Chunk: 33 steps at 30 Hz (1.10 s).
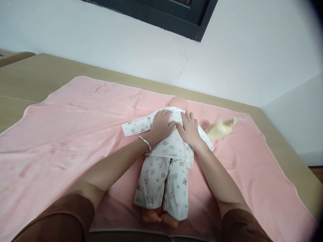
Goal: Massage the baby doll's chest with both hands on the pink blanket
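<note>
A baby doll (178,102) lies stretched out with its head away from me and its bare feet toward me. It wears a white patterned top (169,146) and matching trousers (151,179). My left hand (163,123), with a silver bangle on the wrist, rests flat on the left side of the doll's upper body, fingers spread. On the right side lies my right hand (189,127), also flat with its fingers apart. The two thumbs come close together in the middle. Neither hand grips anything. The doll's hands are not visible.
Beneath the doll is a pink blanket (75,134) over a wooden table (58,69). A pale yellow bottle (219,130) lies on its side by the doll's right-hand sleeve. White walls (141,50) stand behind and to the right, below a dark frame (174,20).
</note>
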Available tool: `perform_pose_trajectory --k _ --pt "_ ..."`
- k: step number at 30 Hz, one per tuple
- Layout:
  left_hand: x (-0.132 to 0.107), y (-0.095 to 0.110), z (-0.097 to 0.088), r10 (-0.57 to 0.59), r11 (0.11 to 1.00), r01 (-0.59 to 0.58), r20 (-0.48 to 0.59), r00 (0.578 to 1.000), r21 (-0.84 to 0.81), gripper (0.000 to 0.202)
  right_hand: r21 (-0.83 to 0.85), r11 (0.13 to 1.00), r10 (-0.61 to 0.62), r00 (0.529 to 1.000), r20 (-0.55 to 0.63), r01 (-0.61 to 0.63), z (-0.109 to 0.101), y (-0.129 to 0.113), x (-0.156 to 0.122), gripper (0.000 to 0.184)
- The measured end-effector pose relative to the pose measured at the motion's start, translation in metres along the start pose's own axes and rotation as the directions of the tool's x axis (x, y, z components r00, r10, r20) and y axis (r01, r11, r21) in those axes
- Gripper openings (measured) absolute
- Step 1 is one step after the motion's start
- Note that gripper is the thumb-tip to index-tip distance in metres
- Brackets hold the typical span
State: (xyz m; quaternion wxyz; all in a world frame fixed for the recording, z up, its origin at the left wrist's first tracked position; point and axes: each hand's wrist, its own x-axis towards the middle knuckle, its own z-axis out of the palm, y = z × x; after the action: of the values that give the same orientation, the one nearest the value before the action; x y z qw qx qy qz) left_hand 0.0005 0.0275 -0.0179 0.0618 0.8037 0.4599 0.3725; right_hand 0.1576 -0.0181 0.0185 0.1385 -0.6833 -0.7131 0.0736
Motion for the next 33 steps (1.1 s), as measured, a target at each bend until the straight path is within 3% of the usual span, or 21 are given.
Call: perform_pose_trajectory --k 4,8,12,16,20,23,28,33 --pt "-0.002 0.002 -0.003 0.069 0.997 -0.067 -0.071 0.995 0.029 0.031 0.009 1.000 0.004 1.000 0.009 -0.004 -0.001 -0.004 0.000 0.066" --pt "-0.006 0.005 -0.006 0.169 0.984 -0.159 -0.144 0.975 0.081 0.017 -0.080 0.996 0.040 0.999 0.000 -0.039 -0.003 -0.026 -0.013 0.061" --pt "-0.008 0.006 -0.008 0.158 0.982 -0.136 -0.176 0.972 0.127 0.017 -0.150 0.989 -0.015 1.000 0.018 0.017 -0.005 -0.037 -0.022 0.059" --pt "-0.005 0.003 -0.004 0.104 0.993 -0.092 -0.158 0.982 0.080 0.022 -0.087 0.996 -0.029 1.000 0.008 0.029 -0.005 -0.021 -0.008 0.061" --pt "-0.003 0.002 -0.003 0.181 0.981 -0.170 -0.122 0.976 0.095 0.028 -0.058 0.998 -0.032 0.999 -0.018 0.030 -0.002 -0.008 0.003 0.062" --pt "-0.006 0.005 -0.006 0.214 0.970 -0.195 -0.136 0.967 0.142 0.020 -0.088 0.995 -0.057 0.997 -0.054 0.052 -0.002 -0.017 -0.005 0.056" --pt "-0.010 0.009 -0.011 0.154 0.977 -0.126 -0.158 0.975 0.175 0.016 -0.158 0.986 -0.070 0.994 -0.083 0.056 -0.003 -0.038 -0.026 0.054" --pt "-0.004 0.005 -0.007 0.099 0.991 -0.089 -0.099 0.990 0.100 0.025 -0.082 0.996 -0.034 0.999 -0.034 0.032 -0.005 -0.024 -0.012 0.058"
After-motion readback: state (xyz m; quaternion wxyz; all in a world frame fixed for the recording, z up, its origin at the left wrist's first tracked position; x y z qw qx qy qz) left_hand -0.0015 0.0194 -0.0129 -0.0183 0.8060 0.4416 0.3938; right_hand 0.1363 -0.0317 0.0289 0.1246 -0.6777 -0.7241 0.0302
